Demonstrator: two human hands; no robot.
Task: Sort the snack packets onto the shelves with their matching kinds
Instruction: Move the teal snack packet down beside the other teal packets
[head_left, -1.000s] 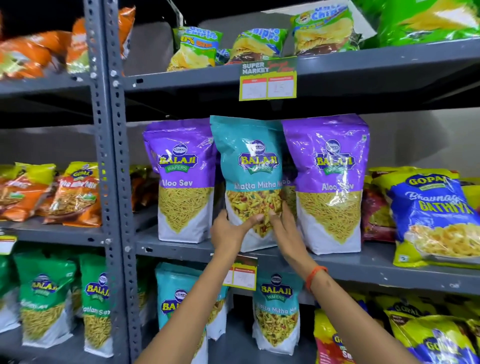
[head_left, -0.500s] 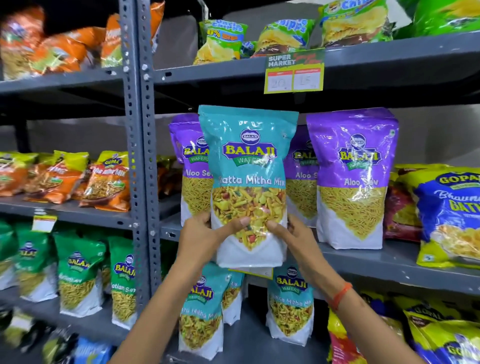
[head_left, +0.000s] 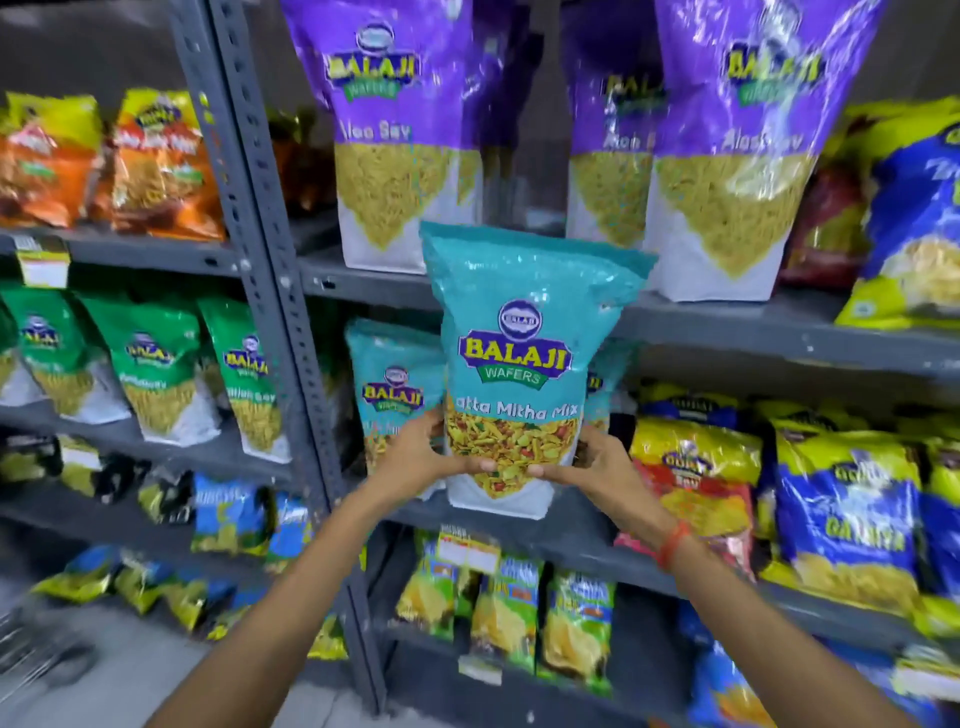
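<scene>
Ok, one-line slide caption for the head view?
Both hands hold a teal Khatta Mitha Mix packet before matching teal packets, below purple Aloo Sev.

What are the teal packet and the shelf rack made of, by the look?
Teal packet: likely thin plastic film, glossy, since it crinkles and glints; a clear window shows the mix. Shelf rack: likely painted steel, matte grey, with punched holes along the upright and small chips on the shelf edges.

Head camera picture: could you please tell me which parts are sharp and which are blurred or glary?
In the head view, the teal Khatta Mitha Mix packet, held by the left hand and right hand, reads sharply; the purple Aloo Sev packets above are motion-smeared with glare streaks; the green packets at left are blurred, and the wide lens bends the shelf upright.
</scene>
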